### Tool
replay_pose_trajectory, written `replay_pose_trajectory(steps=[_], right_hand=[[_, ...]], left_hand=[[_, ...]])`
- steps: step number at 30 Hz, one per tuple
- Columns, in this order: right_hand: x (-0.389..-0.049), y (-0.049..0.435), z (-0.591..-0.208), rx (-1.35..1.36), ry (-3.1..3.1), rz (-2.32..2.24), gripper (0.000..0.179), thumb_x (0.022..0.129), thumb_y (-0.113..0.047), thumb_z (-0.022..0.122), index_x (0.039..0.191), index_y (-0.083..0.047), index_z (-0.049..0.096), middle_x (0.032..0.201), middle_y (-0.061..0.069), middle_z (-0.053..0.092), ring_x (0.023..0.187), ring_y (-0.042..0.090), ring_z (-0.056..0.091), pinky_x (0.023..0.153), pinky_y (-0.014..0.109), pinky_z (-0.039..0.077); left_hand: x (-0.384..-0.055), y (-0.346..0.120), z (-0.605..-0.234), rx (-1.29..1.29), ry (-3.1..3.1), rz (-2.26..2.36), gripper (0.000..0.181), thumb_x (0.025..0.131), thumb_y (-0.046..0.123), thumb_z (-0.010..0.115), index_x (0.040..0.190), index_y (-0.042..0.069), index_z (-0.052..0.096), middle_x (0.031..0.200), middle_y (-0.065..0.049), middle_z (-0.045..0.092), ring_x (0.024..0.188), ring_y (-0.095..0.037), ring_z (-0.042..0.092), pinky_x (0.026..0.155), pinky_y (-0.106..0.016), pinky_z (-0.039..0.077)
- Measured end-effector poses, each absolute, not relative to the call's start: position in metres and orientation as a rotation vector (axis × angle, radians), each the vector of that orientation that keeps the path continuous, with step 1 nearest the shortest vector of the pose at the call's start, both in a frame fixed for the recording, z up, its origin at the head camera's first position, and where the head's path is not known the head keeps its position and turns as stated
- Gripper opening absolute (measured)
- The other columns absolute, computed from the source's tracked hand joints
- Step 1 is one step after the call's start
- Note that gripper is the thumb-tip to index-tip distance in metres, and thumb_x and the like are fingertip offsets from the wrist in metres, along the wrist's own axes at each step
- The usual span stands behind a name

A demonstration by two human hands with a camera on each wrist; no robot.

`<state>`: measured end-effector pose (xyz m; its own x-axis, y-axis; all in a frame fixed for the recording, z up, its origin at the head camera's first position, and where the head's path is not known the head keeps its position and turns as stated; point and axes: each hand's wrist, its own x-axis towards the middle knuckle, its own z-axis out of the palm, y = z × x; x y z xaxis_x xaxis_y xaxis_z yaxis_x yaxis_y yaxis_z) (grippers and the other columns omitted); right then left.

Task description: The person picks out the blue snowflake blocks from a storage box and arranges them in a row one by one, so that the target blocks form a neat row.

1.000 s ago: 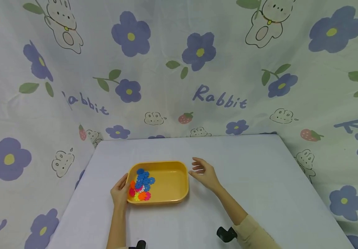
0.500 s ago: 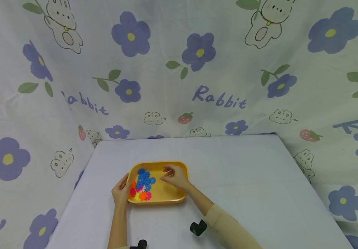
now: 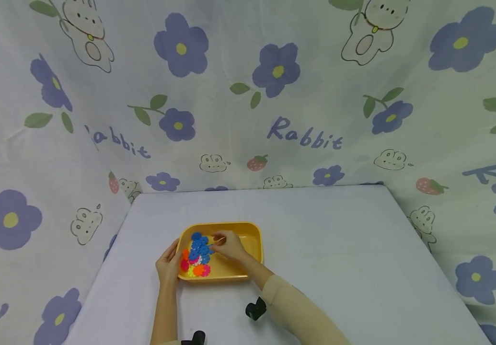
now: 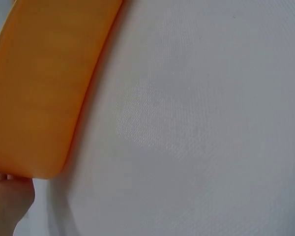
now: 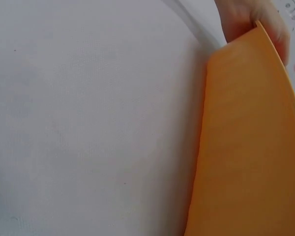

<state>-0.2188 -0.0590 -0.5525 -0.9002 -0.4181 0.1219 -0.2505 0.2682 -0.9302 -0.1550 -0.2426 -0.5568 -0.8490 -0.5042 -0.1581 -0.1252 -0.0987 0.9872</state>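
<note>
A yellow tray (image 3: 235, 275) sits on the white tabletop in the head view, with small flat notched plastic discs gathered at its left end. Several blue discs (image 3: 196, 249) lie toward the back; orange, pink and yellow discs (image 3: 199, 270) are in front. My left hand (image 3: 168, 266) grips the tray's left end, its fingers along the outer wall. Over the tray, my right hand (image 3: 230, 247) has its thumb and fingers apart, the tips right at the edge of the blue discs. In the left wrist view, the tray's front wall (image 4: 44, 88) partly hides the left hand (image 4: 10, 201).
A white cloth (image 3: 338, 249) covers the table around the tray. Behind and beside it hangs a curtain (image 3: 230, 62) printed with flowers and rabbits. A black wrist mount (image 3: 255, 309) sticks out near the right sleeve (image 3: 299, 311).
My right hand has moved left, from beyond the tray's right side in over the tray and up to the blue discs. The left hand has stayed on the tray's left end.
</note>
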Motion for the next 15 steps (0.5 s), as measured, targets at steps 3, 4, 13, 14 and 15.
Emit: replay_pose_trajectory(steps=[3,4,13,14,15], right_hand=[[-0.22,-0.063,-0.554,-0.613,2.401,-1.643,0.034,0.079,-0.004,0.073,0.11,0.006,0.064,0.1,0.019,0.067,0.085,0.027,0.065,0.073,0.021,0.054],[-0.221,-0.064,-0.554,-0.609,2.408,-1.625,0.034,0.079,-0.004,0.074,0.11,0.005,0.064,0.1,0.019,0.067,0.084,0.027,0.065,0.073,0.021,0.054],[-0.222,-0.071,-0.555,-0.567,2.425,-1.49,0.041,0.078,-0.01,0.077,0.115,0.0,0.065,0.105,0.013,0.067,0.085,0.018,0.058,0.074,0.017,0.051],[-0.221,-0.072,-0.555,-0.571,2.426,-1.477,0.041,0.078,-0.011,0.076,0.116,0.0,0.065,0.106,0.013,0.067,0.085,0.018,0.057,0.073,0.017,0.05],[-0.221,-0.072,-0.555,-0.572,2.429,-1.462,0.041,0.078,-0.011,0.076,0.116,0.0,0.065,0.106,0.012,0.067,0.084,0.018,0.056,0.072,0.016,0.049]], left_hand=[[-0.154,-0.243,-0.557,0.694,-1.897,-2.036,0.043,0.089,-0.001,0.053,0.132,-0.005,0.05,0.135,-0.023,0.046,0.122,-0.021,0.05,0.08,-0.008,0.048],[-0.154,-0.243,-0.557,0.697,-1.89,-2.039,0.043,0.089,-0.001,0.053,0.132,-0.005,0.05,0.135,-0.022,0.047,0.122,-0.022,0.049,0.079,-0.008,0.048],[-0.156,-0.243,-0.557,0.717,-1.896,-2.057,0.045,0.089,-0.001,0.052,0.134,-0.003,0.049,0.137,-0.021,0.045,0.127,-0.031,0.043,0.083,-0.012,0.047],[-0.156,-0.243,-0.557,0.719,-1.897,-2.056,0.045,0.089,-0.001,0.052,0.134,-0.002,0.049,0.137,-0.021,0.045,0.127,-0.031,0.043,0.084,-0.012,0.047],[-0.156,-0.243,-0.558,0.723,-1.903,-2.054,0.045,0.089,-0.001,0.052,0.134,-0.002,0.049,0.137,-0.021,0.045,0.127,-0.031,0.043,0.084,-0.013,0.047]])
